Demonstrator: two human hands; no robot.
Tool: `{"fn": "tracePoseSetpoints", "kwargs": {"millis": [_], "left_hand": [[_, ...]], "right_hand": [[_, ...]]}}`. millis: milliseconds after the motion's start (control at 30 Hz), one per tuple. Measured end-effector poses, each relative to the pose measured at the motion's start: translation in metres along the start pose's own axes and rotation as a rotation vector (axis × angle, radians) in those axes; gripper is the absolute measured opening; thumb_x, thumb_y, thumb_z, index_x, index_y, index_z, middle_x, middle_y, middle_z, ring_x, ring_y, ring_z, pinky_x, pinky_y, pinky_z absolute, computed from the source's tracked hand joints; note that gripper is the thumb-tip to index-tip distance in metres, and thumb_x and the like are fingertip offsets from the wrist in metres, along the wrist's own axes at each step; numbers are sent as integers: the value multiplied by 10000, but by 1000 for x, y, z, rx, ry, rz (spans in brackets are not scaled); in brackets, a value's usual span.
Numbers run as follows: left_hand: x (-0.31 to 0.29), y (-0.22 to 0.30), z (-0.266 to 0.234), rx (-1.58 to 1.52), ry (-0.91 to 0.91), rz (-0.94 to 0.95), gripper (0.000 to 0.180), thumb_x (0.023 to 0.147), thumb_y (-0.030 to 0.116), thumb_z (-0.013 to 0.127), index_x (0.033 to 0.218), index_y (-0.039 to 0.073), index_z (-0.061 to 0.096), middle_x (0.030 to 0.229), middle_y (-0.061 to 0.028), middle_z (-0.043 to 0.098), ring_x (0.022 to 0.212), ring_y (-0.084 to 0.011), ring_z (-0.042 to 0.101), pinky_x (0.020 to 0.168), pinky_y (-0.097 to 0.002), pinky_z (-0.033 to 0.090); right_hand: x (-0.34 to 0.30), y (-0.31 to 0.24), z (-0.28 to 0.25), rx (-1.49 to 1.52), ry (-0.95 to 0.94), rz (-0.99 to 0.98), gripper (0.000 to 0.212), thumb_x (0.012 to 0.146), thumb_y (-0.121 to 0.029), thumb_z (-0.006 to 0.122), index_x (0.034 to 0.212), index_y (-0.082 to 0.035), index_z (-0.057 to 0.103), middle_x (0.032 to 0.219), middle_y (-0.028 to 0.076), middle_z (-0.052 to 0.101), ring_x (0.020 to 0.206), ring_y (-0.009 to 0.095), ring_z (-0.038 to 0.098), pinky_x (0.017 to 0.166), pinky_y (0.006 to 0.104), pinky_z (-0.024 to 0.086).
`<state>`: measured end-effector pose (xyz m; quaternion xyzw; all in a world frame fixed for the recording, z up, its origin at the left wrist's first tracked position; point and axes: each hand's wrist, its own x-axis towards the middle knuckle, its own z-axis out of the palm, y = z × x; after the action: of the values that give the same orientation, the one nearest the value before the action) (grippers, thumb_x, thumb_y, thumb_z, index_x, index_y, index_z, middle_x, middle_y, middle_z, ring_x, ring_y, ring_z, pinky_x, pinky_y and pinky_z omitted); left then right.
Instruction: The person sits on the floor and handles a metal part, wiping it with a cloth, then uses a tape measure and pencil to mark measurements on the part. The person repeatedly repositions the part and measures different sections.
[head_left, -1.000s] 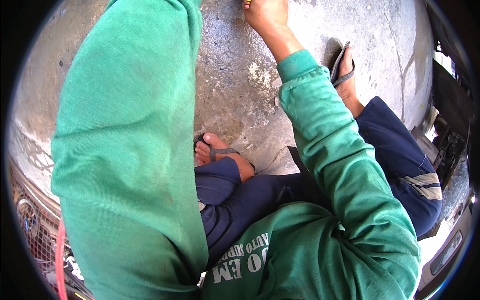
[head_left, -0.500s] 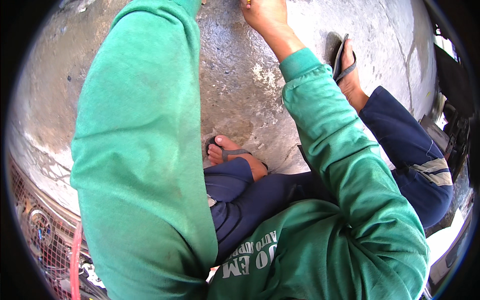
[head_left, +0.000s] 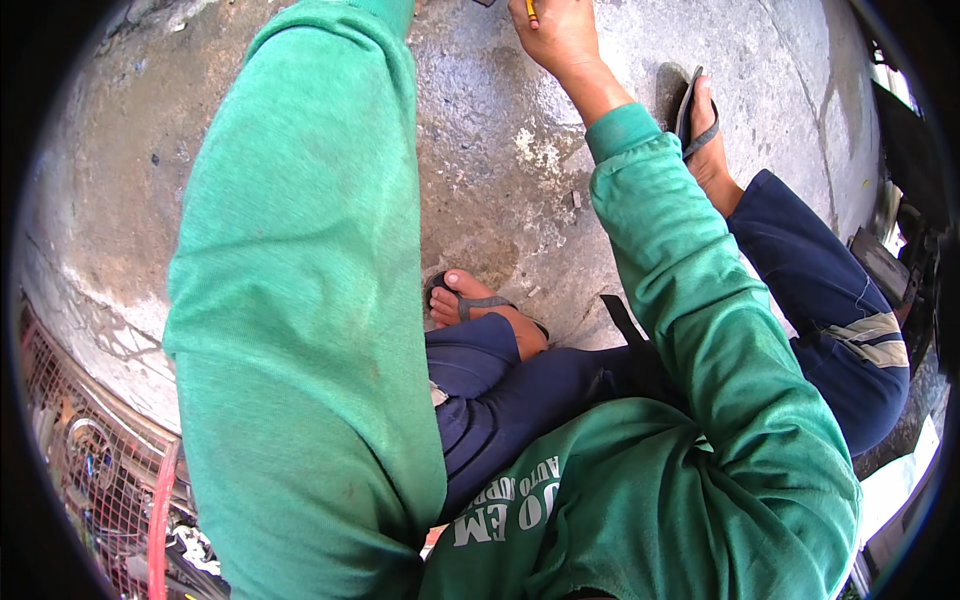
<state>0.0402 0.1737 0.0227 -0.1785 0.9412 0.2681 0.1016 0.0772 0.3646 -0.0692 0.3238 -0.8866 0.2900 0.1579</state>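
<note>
At the top edge, my right hand (head_left: 562, 40) is closed, its fingers partly cut off by the frame. A slim yellow stick with a dark end (head_left: 533, 14) pokes out of its grip; the rest of that stick is hidden. My left arm's green sleeve (head_left: 300, 280) runs up the picture to its cuff, and the left hand lies beyond the top edge. Between the two arms, a small dark object (head_left: 484, 2) just shows at the top, too cropped to name.
Stained, worn concrete floor (head_left: 480, 170) spreads around my sandalled feet. A tiny grey piece (head_left: 576, 199) lies by my right forearm. Red wire mesh (head_left: 100, 440) with metal parts behind it stands at lower left. Dark machinery (head_left: 905, 250) and a white sheet (head_left: 900, 490) are at right.
My right hand and both sleeves appear slightly farther right, along with the whole scene. The dark object at the top edge and the tiny grey piece on the floor have come into sight.
</note>
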Motion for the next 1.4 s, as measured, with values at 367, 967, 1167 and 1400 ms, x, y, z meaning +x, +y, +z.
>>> {"fn": "tracePoseSetpoints", "kwargs": {"millis": [367,967,1167,1400], "left_hand": [[11,0,9,3,-5,-25,918,644,264,921,1374,-76,480,1246,-292,678,1177,-383,672,983,-406,545],[32,-27,16,-144,-229,-209,695,755,359,921,1240,-65,660,1028,-115,751,865,-229,709,821,-397,557],[11,-9,10,-203,-182,-341,640,726,321,941,1145,-99,699,1041,-142,751,854,-230,716,827,-372,557],[2,-3,13,-350,-184,-347,541,780,226,906,1167,-85,691,1057,-159,747,878,-233,723,807,-364,577]], "right_hand": [[-26,-18,-33,340,90,220,238,933,-125,645,1134,-5,690,951,214,719,838,364,713,724,441,566],[-40,-16,2,1173,208,935,192,888,-134,740,1056,-44,760,854,61,756,765,130,700,696,286,565],[-36,-1,14,1078,218,886,248,864,-220,748,1050,-61,790,851,99,772,778,165,725,729,325,570],[-34,8,0,1077,188,923,165,860,-180,752,970,-58,767,809,62,749,736,121,696,687,296,554]]}}
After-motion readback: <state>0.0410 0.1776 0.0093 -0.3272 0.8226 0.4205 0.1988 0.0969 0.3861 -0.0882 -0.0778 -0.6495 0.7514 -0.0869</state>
